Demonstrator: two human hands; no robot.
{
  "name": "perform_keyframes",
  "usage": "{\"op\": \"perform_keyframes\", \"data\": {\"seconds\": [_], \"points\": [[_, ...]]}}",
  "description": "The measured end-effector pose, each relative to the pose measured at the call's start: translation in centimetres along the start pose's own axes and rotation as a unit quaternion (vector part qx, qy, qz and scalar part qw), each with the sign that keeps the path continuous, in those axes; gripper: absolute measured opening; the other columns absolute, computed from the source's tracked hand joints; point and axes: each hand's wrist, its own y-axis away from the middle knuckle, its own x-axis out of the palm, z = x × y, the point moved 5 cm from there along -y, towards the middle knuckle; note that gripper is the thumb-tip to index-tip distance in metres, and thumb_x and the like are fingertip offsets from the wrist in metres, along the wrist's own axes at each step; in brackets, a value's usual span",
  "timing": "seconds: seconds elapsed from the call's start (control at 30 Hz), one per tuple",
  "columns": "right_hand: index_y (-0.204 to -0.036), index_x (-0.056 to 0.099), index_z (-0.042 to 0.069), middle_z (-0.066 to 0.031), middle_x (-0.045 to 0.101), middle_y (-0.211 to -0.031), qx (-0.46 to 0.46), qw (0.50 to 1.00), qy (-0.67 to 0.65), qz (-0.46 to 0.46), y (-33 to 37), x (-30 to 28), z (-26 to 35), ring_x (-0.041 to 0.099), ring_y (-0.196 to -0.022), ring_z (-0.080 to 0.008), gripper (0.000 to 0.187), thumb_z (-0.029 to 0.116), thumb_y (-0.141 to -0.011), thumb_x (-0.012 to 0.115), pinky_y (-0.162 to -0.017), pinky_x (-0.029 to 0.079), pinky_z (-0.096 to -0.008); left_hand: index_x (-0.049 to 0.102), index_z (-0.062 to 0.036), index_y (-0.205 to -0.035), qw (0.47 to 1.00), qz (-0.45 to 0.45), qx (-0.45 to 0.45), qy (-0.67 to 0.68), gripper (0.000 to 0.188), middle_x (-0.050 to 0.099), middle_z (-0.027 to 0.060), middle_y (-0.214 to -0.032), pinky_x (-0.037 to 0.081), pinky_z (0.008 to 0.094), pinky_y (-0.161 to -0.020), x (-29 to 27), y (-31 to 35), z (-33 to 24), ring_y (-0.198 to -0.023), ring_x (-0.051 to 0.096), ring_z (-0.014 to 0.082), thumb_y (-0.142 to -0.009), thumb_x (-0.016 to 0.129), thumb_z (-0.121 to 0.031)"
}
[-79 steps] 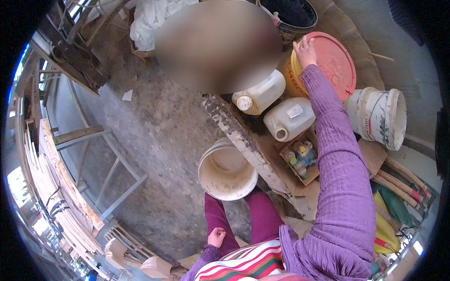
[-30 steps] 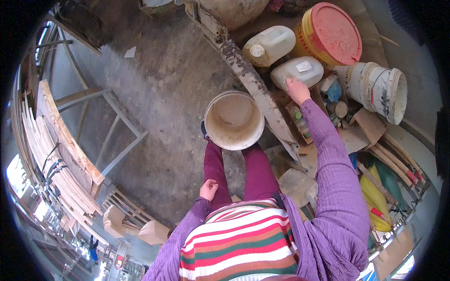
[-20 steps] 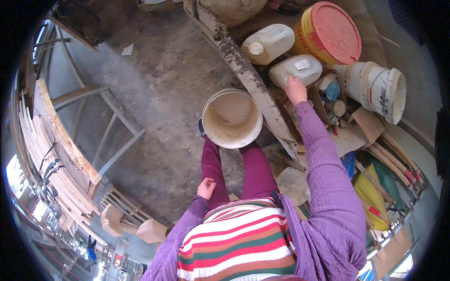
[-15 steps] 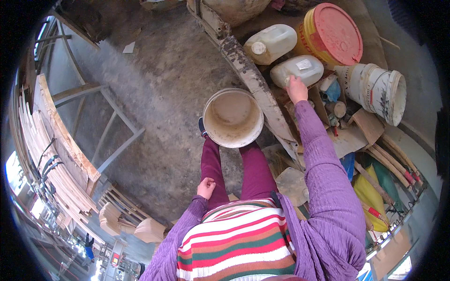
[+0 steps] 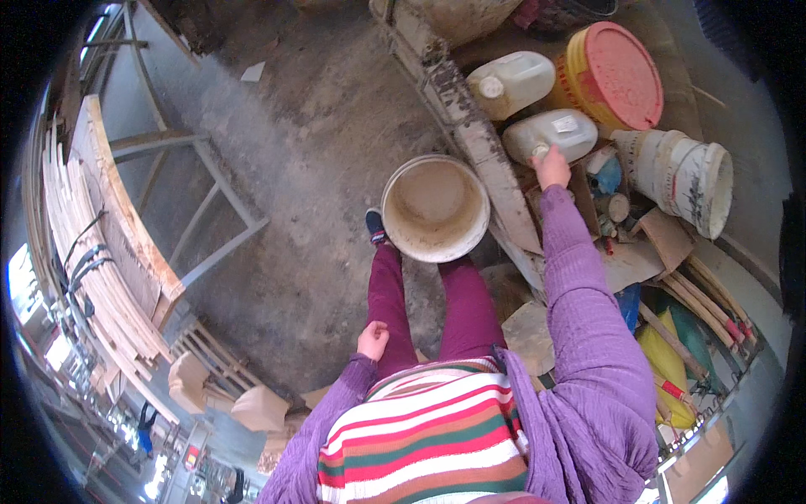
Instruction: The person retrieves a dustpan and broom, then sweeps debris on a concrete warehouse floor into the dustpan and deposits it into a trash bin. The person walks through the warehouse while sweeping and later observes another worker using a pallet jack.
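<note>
My right hand [image 5: 552, 168] reaches out to the right. Its fingers are closed at the capped neck of a translucent plastic jug [image 5: 564, 126], which lies on its side with a white label on it. Beside it, a second plastic jug [image 5: 525, 74] with a whitish cap lies the same way. My left hand [image 5: 373, 341] is curled in a loose fist by my left thigh, with nothing visible in it. A large dirty white bucket [image 5: 473, 189], with dried residue inside and no lid, stands in front of my legs.
A low rough wall [image 5: 470, 118] runs between the floor and the jugs. Behind them are a yellow bucket with a red lid [image 5: 621, 76] and a tipped white bucket [image 5: 672, 175]. Wooden strips [image 5: 101, 277] and a metal frame [image 5: 214, 168] stand at left.
The view has shifted a little, so the bucket and jugs sit lower and further right. My right hand stays at the jug's neck; my left hand stays curled.
</note>
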Motion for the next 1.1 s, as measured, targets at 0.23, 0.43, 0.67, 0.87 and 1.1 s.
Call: {"op": "perform_keyframes", "data": {"seconds": [0.23,0.43,0.67,0.87,1.1], "points": [[-0.104,0.045,0.008,-0.0183,0.051,-0.095,-0.112,0.992,-0.027,-0.058,0.5,-0.9,-1.3,0.053,-0.089,-0.0355,0.042,0.017,-0.068,0.066,-0.073,0.045,-0.0421,0.057,-0.0016,-0.093,1.0,0.024,0.002,0.001,0.019,0.06,0.0076,-0.077,0.046,0.0262,-0.064,0.0,-0.4,0.5,-0.068,0.058,0.0132,-0.076,0.055,-0.01],[-0.102,0.046,0.008,-0.0168,0.051,-0.093,-0.207,0.978,0.037,0.009,-0.6,-1.1,0.0,0.054,-0.086,-0.0341,0.038,0.012,-0.068,0.063,-0.07,0.046,-0.0424,0.058,-0.0016,-0.091,0.999,0.026,-0.009,-0.022,0.018,0.06,0.0078,-0.074,0.046,0.0262,-0.063,-0.3,-0.7,0.2,-0.066,0.057,0.0137,-0.075,0.056,-0.011],[-0.1,0.046,0.007,-0.0193,0.052,-0.092,-0.246,0.962,0.097,0.061,-1.6,-1.1,1.0,0.056,-0.082,-0.0349,0.036,0.014,-0.069,0.062,-0.069,0.047,-0.0427,0.057,-0.0016,-0.091,0.999,0.036,-0.008,-0.007,0.018,0.06,0.0077,-0.074,0.046,0.0265,-0.063,-0.2,-1.6,-0.1,-0.066,0.057,0.0141,-0.075,0.056,-0.012],[-0.1,0.045,0.006,-0.0193,0.054,-0.09,-0.236,0.963,0.095,0.087,-2.1,0.1,1.1,0.056,-0.082,-0.0361,0.036,0.019,-0.071,0.063,-0.069,0.046,-0.0432,0.058,-0.0018,-0.091,0.999,0.036,-0.019,-0.031,0.019,0.061,0.0091,-0.075,0.046,0.0274,-0.063,-0.8,-2.4,-0.7,-0.066,0.058,0.0157,-0.075,0.056,-0.012],[-0.098,0.05,0.005,-0.0223,0.058,-0.082,-0.169,0.983,0.027,0.063,-3.0,0.5,1.0,0.057,-0.08,-0.037,0.036,0.025,-0.071,0.063,-0.07,0.045,-0.0453,0.058,-0.0023,-0.09,0.995,0.053,0.009,-0.08,0.019,0.061,0.0093,-0.073,0.047,0.0288,-0.062,-0.5,-3.2,-1.1,-0.065,0.058,0.0168,-0.075,0.056,-0.014]]}}
